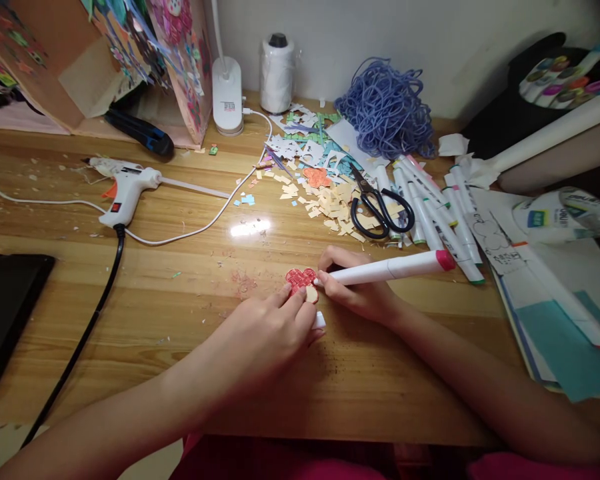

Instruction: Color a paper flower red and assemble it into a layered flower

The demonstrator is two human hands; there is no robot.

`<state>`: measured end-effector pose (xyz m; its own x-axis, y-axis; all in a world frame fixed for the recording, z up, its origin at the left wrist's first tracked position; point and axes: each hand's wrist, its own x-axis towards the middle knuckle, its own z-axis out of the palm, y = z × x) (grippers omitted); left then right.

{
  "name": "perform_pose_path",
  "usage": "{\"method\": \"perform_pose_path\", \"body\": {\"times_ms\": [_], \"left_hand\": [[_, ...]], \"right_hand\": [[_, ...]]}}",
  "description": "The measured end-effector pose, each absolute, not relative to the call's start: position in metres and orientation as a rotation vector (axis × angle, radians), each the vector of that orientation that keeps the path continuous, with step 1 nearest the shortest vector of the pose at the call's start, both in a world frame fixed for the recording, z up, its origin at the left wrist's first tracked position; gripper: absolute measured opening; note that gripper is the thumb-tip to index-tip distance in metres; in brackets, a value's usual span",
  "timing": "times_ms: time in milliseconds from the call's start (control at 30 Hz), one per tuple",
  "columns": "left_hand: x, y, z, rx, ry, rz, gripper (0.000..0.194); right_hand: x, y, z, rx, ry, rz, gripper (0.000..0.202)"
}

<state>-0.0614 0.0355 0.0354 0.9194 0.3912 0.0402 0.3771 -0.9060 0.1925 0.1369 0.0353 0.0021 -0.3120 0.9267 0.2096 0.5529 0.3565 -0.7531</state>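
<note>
A small flower-shaped cutout [300,277], mostly coloured red with one cream petal, lies on the wooden desk. The fingertips of my left hand [275,323] press it down, and a white piece like a marker cap [319,321] sticks out from under that hand. My right hand [353,283] is closed around a white marker [385,268] with a red end. The marker's tip is at the cutout's right edge; whether it touches cannot be made out. Reddish specks mark the desk to the left of the cutout.
Black-handled scissors [380,210], several markers [430,207] and paper scraps [335,207] lie beyond my hands. A glue gun [127,193] with its black cord is at left, near a dark tablet [10,313]. Blue cord [387,110] is heaped by the wall; papers [570,340] lie right.
</note>
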Motion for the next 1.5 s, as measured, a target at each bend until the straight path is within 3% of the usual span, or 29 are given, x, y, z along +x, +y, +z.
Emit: {"method": "perform_pose_path", "body": {"times_ms": [667,1367,1500], "left_hand": [[-0.0613,0.0359,0.0393,2.872,0.571,0.035,0.024],[-0.0606,0.0351,0.0375,2.847,0.594,0.138,0.031],[-0.0609,0.0398,0.0409,2.779,0.781,0.252,0.03]], "right_hand": [[0.1364,0.0363,-0.0001,-1.274,-2.027,0.652,0.012],[0.1385,0.036,-0.0005,-1.32,-1.903,0.727,0.011],[0.1417,0.0325,-0.0025,-1.286,-1.712,0.766,0.019]]}}
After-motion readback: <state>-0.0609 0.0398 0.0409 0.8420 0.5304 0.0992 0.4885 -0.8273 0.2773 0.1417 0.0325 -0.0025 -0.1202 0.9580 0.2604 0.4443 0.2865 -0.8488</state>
